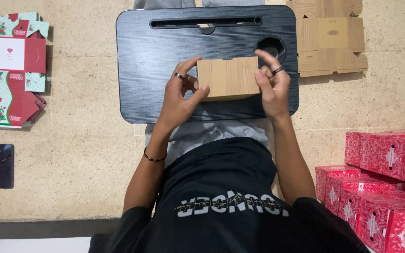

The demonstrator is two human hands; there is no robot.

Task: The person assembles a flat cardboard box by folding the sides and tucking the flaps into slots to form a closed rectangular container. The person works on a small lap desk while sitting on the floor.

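Observation:
A plain brown cardboard box [228,78] is held over a black lap tray [165,56] that rests across my legs. My left hand [180,96] grips the box's left end, thumb on its front face, a ring on one finger. The box's right end is gripped by my right hand [272,84], which also wears a ring. The box sits level, its top flaps closed or nearly so.
Flat brown cardboard blanks [331,37] lie right of the tray. Flat red and green printed box sleeves [9,68] are piled at far left. A dark phone [2,166] lies on the floor at left. Several finished red boxes [380,182] are stacked at lower right.

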